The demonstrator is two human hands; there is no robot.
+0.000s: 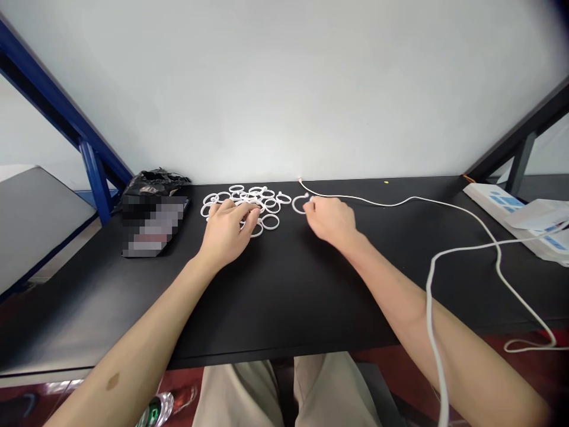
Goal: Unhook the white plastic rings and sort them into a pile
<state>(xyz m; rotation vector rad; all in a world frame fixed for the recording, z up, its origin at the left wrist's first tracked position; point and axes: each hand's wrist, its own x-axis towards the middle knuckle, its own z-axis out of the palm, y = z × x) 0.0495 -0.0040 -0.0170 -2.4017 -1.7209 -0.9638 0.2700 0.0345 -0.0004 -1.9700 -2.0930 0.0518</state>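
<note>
A loose pile of thin white rings [270, 222], several with a small knob on the rim, lies on the black table near the wall. My left hand [227, 230] rests over the front of this pile, thumb apart from the fingers. It covers some of the rings, and no ring shows gripped in it. To the right of the pile, a single white ring [295, 207] is pinched by my right hand [329, 219], which is closed with its fingertips at the ring's right side. The hand hides part of that ring.
A dark phone-like slab [155, 228], partly pixelated, lies left of the pile beside a crumpled black plastic bag [153, 184]. A white cable [415, 198] runs across the right side and over my right forearm. White-and-blue packages [502, 201] lie far right. Blue frame bars [95, 178] stand left.
</note>
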